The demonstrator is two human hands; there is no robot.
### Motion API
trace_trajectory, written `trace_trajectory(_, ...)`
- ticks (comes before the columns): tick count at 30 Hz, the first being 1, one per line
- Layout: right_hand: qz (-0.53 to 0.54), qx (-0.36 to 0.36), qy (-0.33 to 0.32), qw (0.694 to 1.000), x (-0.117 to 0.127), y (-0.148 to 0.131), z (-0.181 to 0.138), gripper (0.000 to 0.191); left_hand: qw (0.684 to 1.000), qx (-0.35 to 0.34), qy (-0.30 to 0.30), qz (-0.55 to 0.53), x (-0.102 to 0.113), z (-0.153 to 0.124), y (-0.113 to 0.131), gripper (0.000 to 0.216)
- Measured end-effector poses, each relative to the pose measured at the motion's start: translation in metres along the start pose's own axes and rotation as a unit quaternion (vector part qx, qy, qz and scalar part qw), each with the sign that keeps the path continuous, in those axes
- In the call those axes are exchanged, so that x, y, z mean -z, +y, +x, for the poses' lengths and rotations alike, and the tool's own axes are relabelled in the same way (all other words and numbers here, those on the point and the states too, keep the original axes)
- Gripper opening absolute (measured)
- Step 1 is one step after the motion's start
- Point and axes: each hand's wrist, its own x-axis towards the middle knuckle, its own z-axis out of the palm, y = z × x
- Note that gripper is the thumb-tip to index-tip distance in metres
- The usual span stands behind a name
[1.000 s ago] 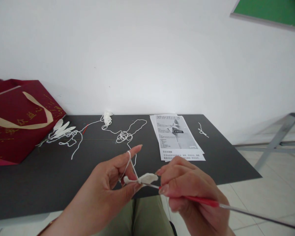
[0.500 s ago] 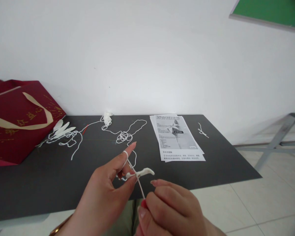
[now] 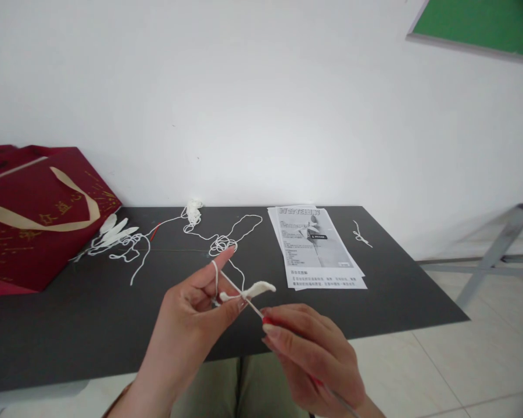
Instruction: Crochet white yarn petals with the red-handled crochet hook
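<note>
A: Head view: dark counter (image 3: 91,325), red bag (image 3: 35,220) far left, printed sheet (image 3: 318,247), loose yarn (image 3: 220,241) on top. Step?

B: Mid-stitch, I'd say. Left hand (image 3: 187,325) raised over the counter's near edge, forefinger out with strand looped, thumb and finger closed on the white crochet piece (image 3: 255,288).

A: Right?

B: Right hand (image 3: 309,354) lower, fingers closed round the crochet hook (image 3: 261,313), tip at the piece. Next move likely needs steady strand tension.

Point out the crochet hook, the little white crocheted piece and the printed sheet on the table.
crochet hook (image 3: 253,306): head view, metal shaft.
white crocheted piece (image 3: 258,287): head view, its middle.
printed sheet (image 3: 317,247): head view, page centre.
</note>
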Motion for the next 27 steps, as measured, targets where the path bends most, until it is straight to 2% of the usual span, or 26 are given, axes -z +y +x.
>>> trace_trajectory(2, 0.082, -0.065, 0.046, 0.993, -0.005, 0.008, -0.006, 0.039, 0.999, 0.024, -0.007, -0.046, -0.001, 0.003, -0.002, 0.069)
trace_trajectory(6, 0.175, -0.189, 0.115, 0.959, -0.014, 0.019, -0.017, 0.023, 0.995, 0.043, -0.017, -0.085, -0.001, 0.008, -0.009, 0.065)
trace_trajectory(9, 0.210, -0.209, 0.109, 0.949, -0.016, 0.021, -0.020, 0.022, 0.992, 0.054, -0.015, -0.110, -0.001, 0.010, -0.013, 0.064)
trace_trajectory(11, 0.186, -0.169, 0.081, 0.965, -0.014, 0.021, -0.018, 0.028, 0.992, 0.062, -0.018, -0.106, 0.000, 0.011, -0.013, 0.065)
trace_trajectory(15, 0.098, -0.032, 0.033, 0.994, -0.009, 0.025, -0.012, 0.036, 0.993, 0.069, -0.027, -0.093, 0.003, 0.014, -0.012, 0.066)
trace_trajectory(19, 0.018, 0.049, -0.015, 0.999, -0.003, 0.031, -0.013, 0.033, 0.989, 0.086, -0.063, -0.102, 0.007, 0.018, -0.009, 0.061)
trace_trajectory(22, -0.093, 0.095, -0.046, 0.990, -0.001, 0.026, -0.015, 0.023, 0.986, 0.090, -0.090, -0.107, 0.008, 0.019, -0.007, 0.062)
trace_trajectory(24, -0.167, 0.122, -0.055, 0.977, -0.003, 0.019, -0.016, 0.019, 0.989, 0.074, -0.075, -0.103, 0.005, 0.018, -0.007, 0.064)
trace_trajectory(27, -0.238, 0.116, -0.066, 0.962, -0.009, 0.007, -0.016, 0.020, 0.999, 0.009, 0.008, -0.052, -0.001, 0.016, -0.008, 0.058)
